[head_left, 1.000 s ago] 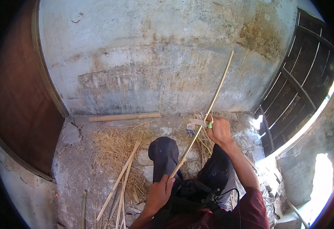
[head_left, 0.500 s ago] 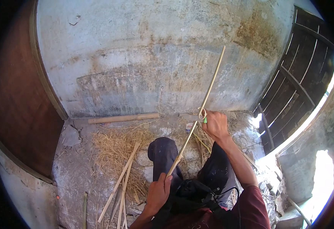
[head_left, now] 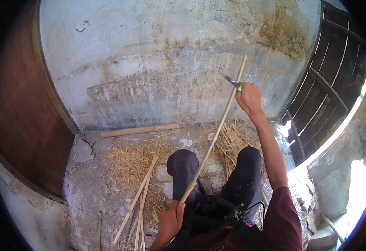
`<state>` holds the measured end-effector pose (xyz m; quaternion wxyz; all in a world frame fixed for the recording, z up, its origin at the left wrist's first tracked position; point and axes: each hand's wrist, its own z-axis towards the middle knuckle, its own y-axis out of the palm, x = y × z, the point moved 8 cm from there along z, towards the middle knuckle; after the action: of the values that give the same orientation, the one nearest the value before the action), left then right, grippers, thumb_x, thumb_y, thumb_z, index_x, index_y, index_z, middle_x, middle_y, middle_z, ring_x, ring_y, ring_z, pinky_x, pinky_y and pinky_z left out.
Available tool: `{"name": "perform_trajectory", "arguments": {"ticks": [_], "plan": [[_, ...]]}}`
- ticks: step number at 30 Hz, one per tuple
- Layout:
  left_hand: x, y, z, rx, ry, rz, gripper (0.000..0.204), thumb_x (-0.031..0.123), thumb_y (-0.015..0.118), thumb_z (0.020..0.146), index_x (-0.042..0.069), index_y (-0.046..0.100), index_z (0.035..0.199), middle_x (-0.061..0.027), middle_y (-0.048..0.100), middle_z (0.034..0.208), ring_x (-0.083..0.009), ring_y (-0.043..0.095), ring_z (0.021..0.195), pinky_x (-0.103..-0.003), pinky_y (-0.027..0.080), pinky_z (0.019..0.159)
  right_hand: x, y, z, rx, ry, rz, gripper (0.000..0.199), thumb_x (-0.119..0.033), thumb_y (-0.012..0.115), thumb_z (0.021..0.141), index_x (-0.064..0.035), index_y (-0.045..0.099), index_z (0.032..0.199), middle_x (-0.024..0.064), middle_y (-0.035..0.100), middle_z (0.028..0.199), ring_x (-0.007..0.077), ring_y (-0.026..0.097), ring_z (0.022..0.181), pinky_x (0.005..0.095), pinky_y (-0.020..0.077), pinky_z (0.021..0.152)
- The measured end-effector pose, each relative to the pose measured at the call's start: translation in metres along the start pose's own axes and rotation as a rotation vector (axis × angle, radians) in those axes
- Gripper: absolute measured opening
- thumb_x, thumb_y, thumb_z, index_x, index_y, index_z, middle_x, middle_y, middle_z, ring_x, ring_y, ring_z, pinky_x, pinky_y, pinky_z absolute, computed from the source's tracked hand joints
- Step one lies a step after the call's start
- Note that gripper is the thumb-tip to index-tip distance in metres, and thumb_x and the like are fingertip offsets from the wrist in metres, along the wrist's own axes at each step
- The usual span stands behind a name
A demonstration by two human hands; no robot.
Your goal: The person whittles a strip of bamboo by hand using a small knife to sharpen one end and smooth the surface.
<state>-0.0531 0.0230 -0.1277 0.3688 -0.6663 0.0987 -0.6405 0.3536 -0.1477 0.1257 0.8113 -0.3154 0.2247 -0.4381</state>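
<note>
My left hand [head_left: 171, 220], low in the middle, is closed around the lower end of a long thin bamboo strip [head_left: 213, 142]. The strip slants up and to the right, past my knees, with its far tip in front of the wall. Near that tip my right hand [head_left: 248, 98] is closed on a knife [head_left: 232, 80] with a bit of green at its handle. Its blurred blade points up and left, across the strip. Most of the handle is hidden by my fingers.
Pale shavings [head_left: 139, 159] cover the floor around my legs. Several split bamboo strips [head_left: 137, 198] lie at left, near a short green stick [head_left: 99, 230]. A bamboo pole [head_left: 140, 130] rests along the stained wall [head_left: 149, 62]. A brown door [head_left: 24, 108] is left, dark wooden boards [head_left: 329, 83] right.
My right hand and the knife have moved up along the strip toward its far tip. A curled shaving at the blade no longer shows. My left hand still holds the lower end.
</note>
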Motion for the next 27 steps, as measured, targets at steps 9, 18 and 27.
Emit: {"name": "perform_trajectory", "arguments": {"ticks": [9,18,27], "plan": [[-0.038,-0.016,0.017,0.057,-0.045,-0.389,0.042,0.032,0.042,0.117,0.000,0.054,0.091,-0.0089,0.050,0.063,-0.0209,0.052,0.056,-0.040,0.039,0.055,-0.024,-0.006,-0.069,-0.137,-0.060,0.222,0.022,-0.013,0.058,0.091,-0.0038,0.076,0.100,0.0291,0.071,0.088,0.0506,0.068,0.089,0.0578,0.0532,0.079],[-0.035,0.010,0.014,-0.152,-0.154,-0.749,0.048,0.038,0.037,0.119,0.003,0.053,0.089,0.0005,0.045,0.066,-0.0093,0.042,0.060,-0.029,0.035,0.057,-0.087,-0.009,-0.105,-0.458,0.021,0.874,0.031,-0.019,0.062,0.103,-0.0082,0.071,0.130,0.0084,0.055,0.067,0.0187,0.057,0.067,0.0374,0.0468,0.068],[-0.008,0.026,0.014,-0.271,-0.125,-0.800,0.045,0.038,0.037,0.119,0.004,0.053,0.094,0.0021,0.041,0.067,-0.0079,0.037,0.060,-0.028,0.033,0.056,-0.087,-0.014,-0.117,-0.487,0.013,0.932,0.034,-0.028,0.060,0.109,-0.0074,0.069,0.134,0.0066,0.053,0.066,0.0158,0.054,0.063,0.0354,0.0451,0.065]]}}
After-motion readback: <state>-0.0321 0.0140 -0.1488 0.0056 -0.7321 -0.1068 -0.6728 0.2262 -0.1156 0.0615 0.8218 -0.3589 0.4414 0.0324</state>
